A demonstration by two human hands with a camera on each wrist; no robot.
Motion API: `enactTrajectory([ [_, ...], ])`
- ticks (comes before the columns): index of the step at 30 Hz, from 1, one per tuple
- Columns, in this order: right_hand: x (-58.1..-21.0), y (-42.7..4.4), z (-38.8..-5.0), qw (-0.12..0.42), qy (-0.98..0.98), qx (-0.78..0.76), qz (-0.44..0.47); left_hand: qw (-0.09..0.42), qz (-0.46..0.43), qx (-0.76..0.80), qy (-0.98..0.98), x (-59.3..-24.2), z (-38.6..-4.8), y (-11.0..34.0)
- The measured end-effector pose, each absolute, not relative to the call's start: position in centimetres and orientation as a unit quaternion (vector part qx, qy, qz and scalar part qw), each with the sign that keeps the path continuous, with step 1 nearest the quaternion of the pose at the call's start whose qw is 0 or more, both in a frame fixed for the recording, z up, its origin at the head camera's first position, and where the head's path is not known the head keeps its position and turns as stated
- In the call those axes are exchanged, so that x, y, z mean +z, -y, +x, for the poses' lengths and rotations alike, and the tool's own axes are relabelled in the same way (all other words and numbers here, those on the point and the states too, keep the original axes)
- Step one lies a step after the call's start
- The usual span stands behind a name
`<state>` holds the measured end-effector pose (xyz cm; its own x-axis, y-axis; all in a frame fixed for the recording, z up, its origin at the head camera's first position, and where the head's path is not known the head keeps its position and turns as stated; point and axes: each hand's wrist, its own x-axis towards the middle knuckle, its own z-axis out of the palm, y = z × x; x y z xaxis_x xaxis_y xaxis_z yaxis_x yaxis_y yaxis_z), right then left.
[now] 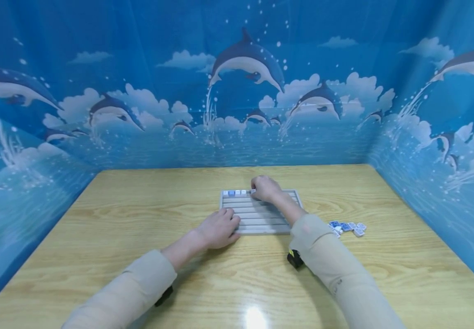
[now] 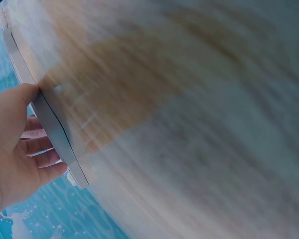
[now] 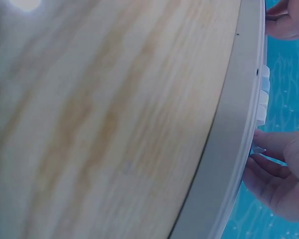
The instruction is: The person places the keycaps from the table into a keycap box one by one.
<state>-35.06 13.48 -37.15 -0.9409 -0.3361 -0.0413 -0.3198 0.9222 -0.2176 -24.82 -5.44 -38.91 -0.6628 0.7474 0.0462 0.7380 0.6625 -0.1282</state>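
Observation:
A grey ridged tray (image 1: 257,222) lies on the table, with several white and blue tiles (image 1: 231,193) in the left part of its far row. At the tray's near left corner, my left hand (image 1: 219,228) grips the edge; the left wrist view has the thumb and fingers of this hand (image 2: 15,144) around the grey rim (image 2: 55,127). My right hand (image 1: 266,189) is over the far row, just right of those tiles. In the right wrist view, the right hand (image 3: 284,172) pinches a small tile (image 3: 257,149) between thumb and fingers; its face is mostly hidden.
Loose blue and white tiles (image 1: 345,226) lie in a cluster on the table (image 1: 138,201), right of the tray and beside the right sleeve (image 1: 335,269). A blue curtain (image 1: 138,55) printed with dolphins stands behind and at both sides of the table.

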Motion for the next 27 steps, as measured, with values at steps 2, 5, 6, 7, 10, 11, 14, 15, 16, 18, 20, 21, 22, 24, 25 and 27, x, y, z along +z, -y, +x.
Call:
enactTrajectory([
  [2,-37.19,-13.50,-35.16,0.044,-0.979,-0.104,-0.170,0.045,-0.407,0.051,0.911,-38.94,-24.87,5.44],
  [5,-37.17,-13.50,-35.25,0.049,-0.978,-0.101,-0.176,0.043,-0.406,0.050,0.912,-38.94,-24.93,5.42],
  [6,-37.13,-13.49,-35.26,0.050,-0.978,-0.099,-0.177,0.043,-0.405,0.049,0.912,-38.92,-24.93,5.41],
  [7,-37.11,-13.45,-35.27,0.053,-0.978,-0.098,-0.177,0.043,-0.405,0.050,0.912,-38.92,-24.93,5.41],
  [10,-36.97,-13.37,-35.22,0.063,-0.977,-0.096,-0.178,0.042,-0.404,0.050,0.912,-38.81,-24.86,5.39],
  [11,-36.94,-13.34,-35.20,0.067,-0.977,-0.095,-0.178,0.040,-0.404,0.051,0.912,-38.80,-24.83,5.39],
  [14,-36.82,-13.29,-35.14,0.078,-0.977,-0.096,-0.177,0.038,-0.404,0.055,0.912,-38.76,-24.81,5.37],
  [15,-36.78,-13.28,-35.13,0.080,-0.976,-0.095,-0.176,0.037,-0.404,0.055,0.912,-38.75,-24.81,5.37],
  [16,-36.75,-13.29,-35.14,0.081,-0.976,-0.095,-0.176,0.037,-0.404,0.055,0.912,-38.74,-24.80,5.36],
  [18,-36.70,-13.30,-35.15,0.083,-0.976,-0.095,-0.178,0.037,-0.404,0.053,0.912,-38.75,-24.84,5.36],
  [20,-36.67,-13.33,-35.17,0.082,-0.975,-0.095,-0.181,0.037,-0.404,0.051,0.913,-38.76,-24.87,5.35],
  [21,-36.64,-13.36,-35.17,0.082,-0.975,-0.095,-0.185,0.037,-0.404,0.051,0.913,-38.78,-24.90,5.36],
  [22,-36.64,-13.39,-35.17,0.082,-0.974,-0.094,-0.188,0.036,-0.403,0.050,0.913,-38.81,-24.91,5.36],
  [24,-36.63,-13.42,-35.17,0.081,-0.973,-0.095,-0.191,0.036,-0.403,0.050,0.913,-38.83,-24.89,5.35],
  [25,-36.63,-13.44,-35.16,0.082,-0.973,-0.097,-0.192,0.036,-0.403,0.051,0.913,-38.85,-24.89,5.35],
  [27,-36.65,-13.49,-35.11,0.085,-0.972,-0.100,-0.195,0.036,-0.403,0.051,0.913,-38.85,-24.83,5.34],
])
